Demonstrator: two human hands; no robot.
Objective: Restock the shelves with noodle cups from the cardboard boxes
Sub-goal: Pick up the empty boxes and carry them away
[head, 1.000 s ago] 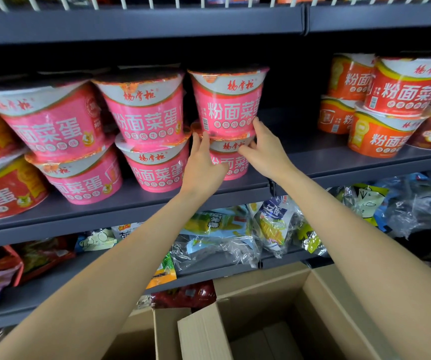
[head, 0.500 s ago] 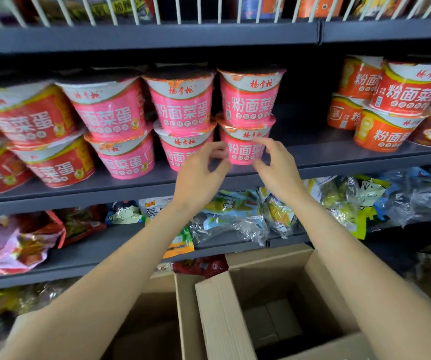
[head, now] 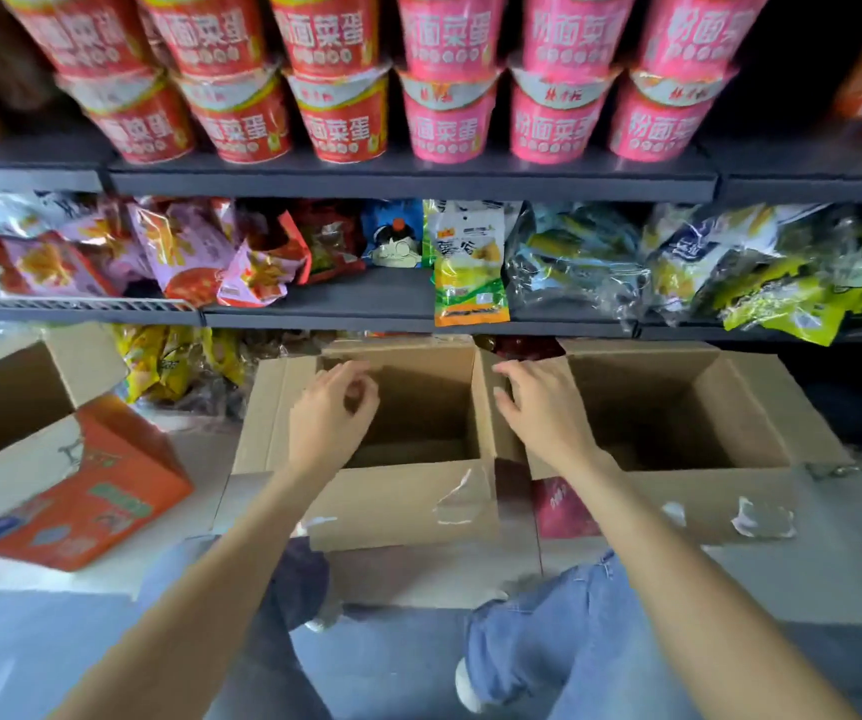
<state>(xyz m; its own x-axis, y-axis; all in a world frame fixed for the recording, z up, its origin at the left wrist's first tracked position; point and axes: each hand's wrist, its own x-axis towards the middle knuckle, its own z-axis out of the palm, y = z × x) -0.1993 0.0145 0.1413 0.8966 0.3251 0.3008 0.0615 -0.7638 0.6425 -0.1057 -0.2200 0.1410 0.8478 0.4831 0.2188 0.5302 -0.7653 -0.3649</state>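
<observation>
Pink noodle cups (head: 553, 116) and red noodle cups (head: 241, 122) stand stacked two high along the upper shelf (head: 413, 181). Two open cardboard boxes sit on the floor below: a middle box (head: 402, 504) and a right box (head: 761, 423). Both look dark inside, and no cups show in them. My left hand (head: 332, 413) hovers over the middle box with loosely curled fingers and holds nothing. My right hand (head: 543, 407) hangs over the flaps between the two boxes, fingers relaxed, also holding nothing.
A lower shelf (head: 356, 304) holds snack bags, with a yellow-green packet (head: 470, 283) jutting over its edge. An orange printed carton (head: 80, 491) with open flaps lies tilted at the left on the floor. My jeans-clad legs (head: 538, 636) stand before the boxes.
Both hands left the pink cups on the shelf and dropped down to the open boxes. The view tilted downward with them.
</observation>
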